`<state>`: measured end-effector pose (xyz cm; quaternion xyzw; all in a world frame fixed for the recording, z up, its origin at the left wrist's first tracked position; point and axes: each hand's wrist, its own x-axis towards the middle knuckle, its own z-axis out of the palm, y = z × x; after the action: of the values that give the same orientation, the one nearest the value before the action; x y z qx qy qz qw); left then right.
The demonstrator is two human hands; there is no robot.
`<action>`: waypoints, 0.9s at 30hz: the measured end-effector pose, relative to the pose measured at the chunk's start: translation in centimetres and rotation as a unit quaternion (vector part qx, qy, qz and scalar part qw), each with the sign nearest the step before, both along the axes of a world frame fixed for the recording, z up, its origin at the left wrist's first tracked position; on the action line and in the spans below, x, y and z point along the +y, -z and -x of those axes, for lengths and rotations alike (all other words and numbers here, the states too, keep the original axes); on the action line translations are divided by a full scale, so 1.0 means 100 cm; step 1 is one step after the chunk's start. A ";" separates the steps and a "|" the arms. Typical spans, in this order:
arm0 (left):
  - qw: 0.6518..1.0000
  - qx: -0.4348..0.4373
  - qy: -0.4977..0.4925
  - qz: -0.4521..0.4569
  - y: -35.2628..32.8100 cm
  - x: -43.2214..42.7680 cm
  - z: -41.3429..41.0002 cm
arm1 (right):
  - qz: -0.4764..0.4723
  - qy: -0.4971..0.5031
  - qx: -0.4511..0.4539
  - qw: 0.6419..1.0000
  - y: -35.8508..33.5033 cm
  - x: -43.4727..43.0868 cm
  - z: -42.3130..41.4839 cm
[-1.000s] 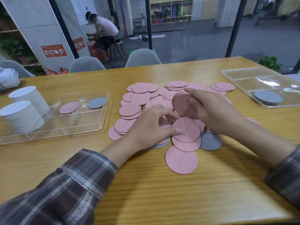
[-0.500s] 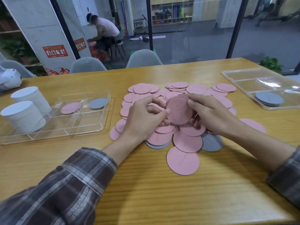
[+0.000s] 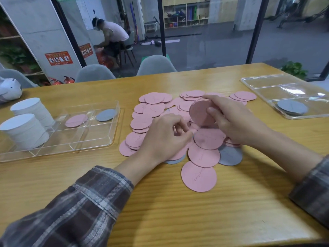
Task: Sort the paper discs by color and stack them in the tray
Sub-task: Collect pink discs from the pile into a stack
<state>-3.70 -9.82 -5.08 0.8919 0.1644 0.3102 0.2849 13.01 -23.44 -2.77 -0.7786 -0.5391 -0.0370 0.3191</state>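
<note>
The right hand (image 3: 236,122) grips a small stack of pink discs (image 3: 199,113), thumb in front, fingers behind. The stack stands on its edge above the pile (image 3: 151,111), flat face toward the left hand (image 3: 163,138). That hand has dropped from the stack to the pile, fingers curled. I cannot tell if it pinches a disc.

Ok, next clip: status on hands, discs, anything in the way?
Right hand grips pink stack above the pile. Left hand curled on pile, grip unclear. Grey disc partly buried under pink ones.
</note>
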 end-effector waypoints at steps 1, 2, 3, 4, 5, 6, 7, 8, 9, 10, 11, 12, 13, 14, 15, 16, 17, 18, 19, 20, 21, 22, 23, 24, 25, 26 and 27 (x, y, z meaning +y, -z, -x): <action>1.000 0.018 0.004 -0.022 0.001 -0.002 -0.002 | 0.011 0.008 -0.020 1.000 0.000 0.000 -0.003; 0.998 0.042 0.002 -0.040 0.003 -0.004 -0.003 | 0.027 0.013 -0.040 0.999 0.000 0.000 -0.004; 0.996 0.067 -0.002 -0.054 0.003 -0.006 -0.005 | 0.046 0.015 -0.061 0.997 0.000 0.000 -0.004; 0.994 0.086 -0.005 -0.064 0.003 -0.008 -0.005 | 0.063 0.015 -0.080 0.995 0.002 0.000 -0.003; 0.993 0.099 -0.004 -0.070 0.002 -0.010 -0.006 | 0.074 0.016 -0.096 0.992 0.003 0.000 -0.003; 0.992 0.103 0.000 -0.072 0.001 -0.012 -0.006 | 0.079 0.020 -0.107 0.991 0.004 0.000 -0.003; 0.992 0.103 0.007 -0.070 0.000 -0.014 -0.006 | 0.080 0.025 -0.114 0.990 0.003 0.000 -0.004; 0.993 0.100 0.014 -0.065 -0.001 -0.014 -0.007 | 0.079 0.027 -0.119 0.989 0.003 0.000 -0.004; 0.994 0.096 0.020 -0.057 -0.001 -0.014 -0.007 | 0.077 0.025 -0.121 0.989 0.003 0.000 -0.005; 0.994 0.090 0.024 -0.049 -0.001 -0.013 -0.007 | 0.074 0.023 -0.117 0.990 0.002 0.001 -0.006; 0.995 0.083 0.026 -0.038 -0.001 -0.012 -0.007 | 0.065 0.021 -0.106 0.992 0.001 0.001 -0.007; 0.997 0.073 0.028 -0.021 -0.001 -0.011 -0.007 | 0.052 0.019 -0.089 0.994 0.000 0.001 -0.008; 0.998 0.059 0.031 0.003 0.000 -0.010 -0.007 | 0.034 0.015 -0.069 0.997 0.000 0.001 -0.008; 0.998 0.042 0.035 0.029 -0.001 -0.009 -0.006 | 0.017 0.012 -0.049 0.999 -0.001 0.000 -0.008; 0.998 0.024 0.036 0.053 -0.001 -0.009 -0.006 | 0.005 0.010 -0.032 0.999 -0.001 -0.001 -0.008; 0.997 0.009 0.033 0.071 -0.002 -0.008 -0.006 | -0.003 0.007 -0.021 1.000 -0.002 -0.002 -0.006; 0.996 -0.005 0.026 0.084 -0.003 -0.006 -0.006 | -0.010 0.002 -0.013 1.000 -0.004 -0.002 -0.004; 0.995 -0.018 0.018 0.097 -0.003 -0.005 -0.005 | -0.014 -0.004 -0.006 1.000 -0.004 -0.003 -0.001; 0.993 -0.031 0.010 0.110 -0.004 -0.003 -0.005 | -0.016 -0.010 0.004 1.000 -0.004 -0.003 0.001; 0.991 -0.042 0.003 0.124 -0.003 -0.001 -0.005 | -0.017 -0.016 0.018 1.000 -0.003 -0.004 0.003; 0.989 -0.048 -0.002 0.138 -0.003 0.001 -0.004 | -0.018 -0.023 0.035 0.999 -0.003 -0.004 0.005; 0.987 -0.051 -0.007 0.151 -0.002 0.001 -0.004 | -0.019 -0.030 0.057 0.998 -0.002 -0.005 0.006; 0.985 -0.053 -0.010 0.163 -0.002 0.002 -0.004 | -0.021 -0.037 0.081 0.996 -0.002 -0.005 0.008; 0.984 -0.054 -0.012 0.171 -0.002 0.002 -0.003 | -0.024 -0.045 0.101 0.994 -0.002 -0.004 0.010; 0.983 -0.057 -0.015 0.172 -0.002 0.002 -0.004 | -0.028 -0.051 0.117 0.991 -0.001 -0.004 0.011; 0.984 -0.060 -0.017 0.169 -0.002 0.002 -0.004 | -0.030 -0.054 0.133 0.989 -0.001 -0.004 0.011; 0.984 -0.062 -0.020 0.164 -0.002 0.001 -0.004 | -0.029 -0.055 0.148 0.987 -0.001 -0.004 0.011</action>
<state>-3.28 -9.68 -4.91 0.8087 0.2134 0.3390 0.4308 11.89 -23.81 -2.69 -0.7353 -0.5263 0.0801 0.4194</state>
